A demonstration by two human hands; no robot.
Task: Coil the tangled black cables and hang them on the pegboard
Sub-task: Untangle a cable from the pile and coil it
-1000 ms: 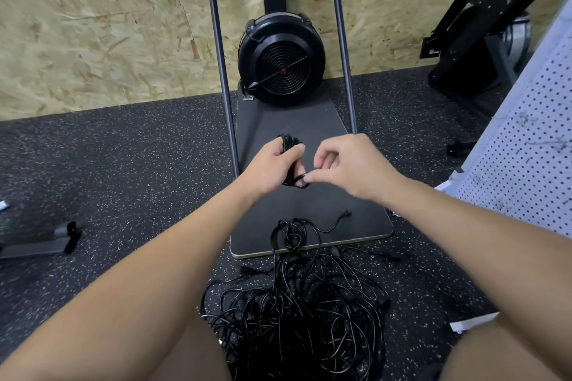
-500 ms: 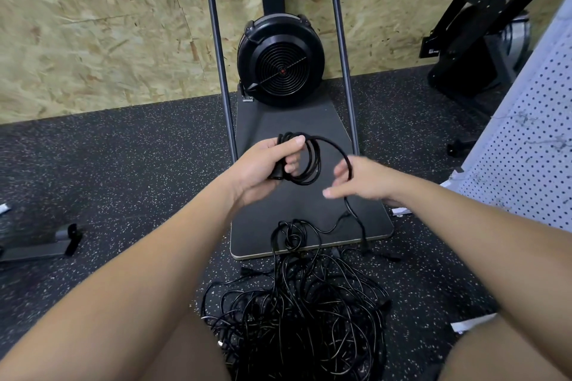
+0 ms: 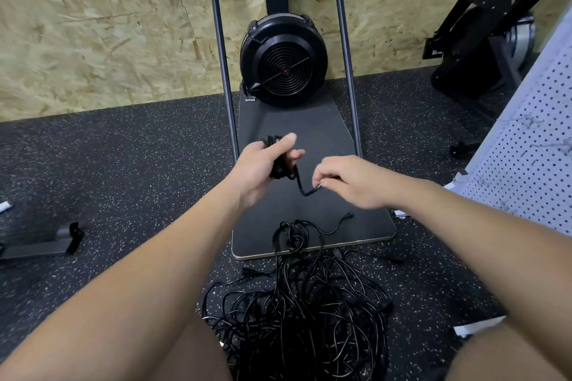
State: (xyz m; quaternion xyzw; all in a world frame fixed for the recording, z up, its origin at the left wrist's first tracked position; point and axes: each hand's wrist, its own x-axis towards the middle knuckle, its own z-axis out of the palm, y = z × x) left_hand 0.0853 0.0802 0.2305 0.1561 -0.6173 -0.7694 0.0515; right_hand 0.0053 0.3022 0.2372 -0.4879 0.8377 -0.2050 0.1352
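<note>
Left hand (image 3: 258,165) grips small coiled bundle of thin black cable (image 3: 280,164), thumb on top, fingers curled round it. Right hand (image 3: 353,179) pinches its loose end btw thumb & fingertips. Tangled black cable pile (image 3: 297,312) lies on speckled rubber floor (image 3: 123,170) below.

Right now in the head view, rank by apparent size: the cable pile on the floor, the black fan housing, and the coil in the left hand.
1. Cable pile, largest, though nearest the camera, which inflates it.
2. Fan housing, clearly smaller in view, but farther away.
3. Coil gripped in the left hand, smallest, partly hidden by the fingers.
</note>
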